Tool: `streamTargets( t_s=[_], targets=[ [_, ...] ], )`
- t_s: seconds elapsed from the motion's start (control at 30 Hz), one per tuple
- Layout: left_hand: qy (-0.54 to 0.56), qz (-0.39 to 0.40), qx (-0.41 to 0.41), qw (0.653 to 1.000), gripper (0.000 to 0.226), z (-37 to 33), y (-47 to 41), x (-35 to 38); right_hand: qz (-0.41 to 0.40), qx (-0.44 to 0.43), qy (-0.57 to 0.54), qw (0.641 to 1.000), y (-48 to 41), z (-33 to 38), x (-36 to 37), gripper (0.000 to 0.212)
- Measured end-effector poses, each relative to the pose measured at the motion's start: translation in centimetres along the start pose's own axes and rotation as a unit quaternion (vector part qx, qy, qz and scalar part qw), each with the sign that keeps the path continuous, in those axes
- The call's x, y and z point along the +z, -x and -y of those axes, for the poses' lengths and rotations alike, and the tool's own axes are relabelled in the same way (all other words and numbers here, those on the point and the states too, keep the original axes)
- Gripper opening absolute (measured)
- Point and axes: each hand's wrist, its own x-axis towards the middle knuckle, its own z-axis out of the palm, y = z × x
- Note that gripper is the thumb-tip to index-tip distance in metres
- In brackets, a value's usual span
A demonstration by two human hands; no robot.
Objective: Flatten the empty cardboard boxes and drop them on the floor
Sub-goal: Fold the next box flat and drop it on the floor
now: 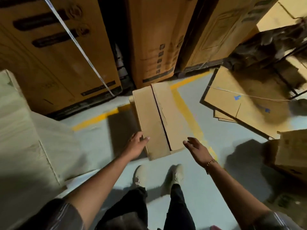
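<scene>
**Hands at the box**

A cardboard box (156, 120) sits on the floor (207, 188) ahead of the feet. The left hand (137, 146) reaches out, fingers loosely spread against its near corner. The right hand (196, 149) hovers just beside it, fingers apart, palm down.

We stand on a grey floor (207, 180) marked with yellow painted lines (189, 113). Tall printed cartons (58, 63) stand on it ahead. A flattened cardboard sheet (240, 103) lies to the right, beside a small brown box (292, 153), and pale cartons (25, 130) sit on our left.
</scene>
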Motion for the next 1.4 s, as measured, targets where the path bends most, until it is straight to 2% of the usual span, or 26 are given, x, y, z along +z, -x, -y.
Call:
streamTargets(
  t_s=[0.17, 0.3, 0.4, 0.5, 0.63, 0.73, 0.93, 1.03, 1.1, 1.2, 1.4],
  targets=[
    [-0.002, -0.036, -0.096, 0.995, 0.054, 2.3, -5.3, 3.7, 0.046, 0.035, -0.003, 0.998, -10.5, -2.7, -0.9, 0.06],
    [0.026, -0.058, -0.165, 0.984, 0.062, 4.7, -10.4, 7.5, 0.069, 0.041, 0.012, 0.997, -18.8, -5.6, 0.2, 0.087],
    [0.1, -0.078, -0.224, 0.966, 0.077, 6.6, -14.3, 10.8, 0.077, 0.049, 0.006, 0.996, -23.9, -8.2, 2.0, 0.101],
    [0.165, -0.089, -0.27, 0.944, 0.086, 8.6, -17.3, 14.1, 0.097, 0.072, -0.002, 0.993, -27.8, -10.7, 4.0, 0.083],
    [0.225, -0.116, -0.282, 0.925, 0.08, 10.6, -18.7, 17.2, 0.102, 0.08, -0.08, 0.988, -30.2, -13.4, 5.7, 0.073],
    [0.206, -0.13, -0.274, 0.93, 0.079, 10.7, -18.3, 17.7, 0.095, 0.07, -0.147, 0.982, -30.3, -13.9, 6.0, 0.053],
    [0.245, -0.171, -0.22, 0.929, 0.073, 6.4, -12.6, 14.9, 0.101, 0.015, -0.165, 0.981, -26.3, -9.6, 2.4, 0.046],
    [0.308, -0.19, -0.213, 0.908, 0.075, 3.4, -8.3, 12.2, 0.128, -0.004, -0.165, 0.978, -22.3, -5.9, -0.3, 0.044],
    [0.342, -0.196, -0.217, 0.893, 0.085, 1.5, -5.0, 10.4, 0.147, -0.019, -0.164, 0.975, -19.2, -3.3, -2.1, 0.046],
    [0.362, -0.212, -0.212, 0.883, 0.099, -0.9, 0.1, 7.4, 0.17, -0.053, -0.164, 0.97, -14.2, 1.4, -4.5, 0.036],
    [0.381, -0.294, -0.164, 0.861, 0.094, -5.0, 10.2, -0.8, 0.201, -0.166, -0.164, 0.951, -4.8, 13.0, -6.7, 0.04]
  ],
)
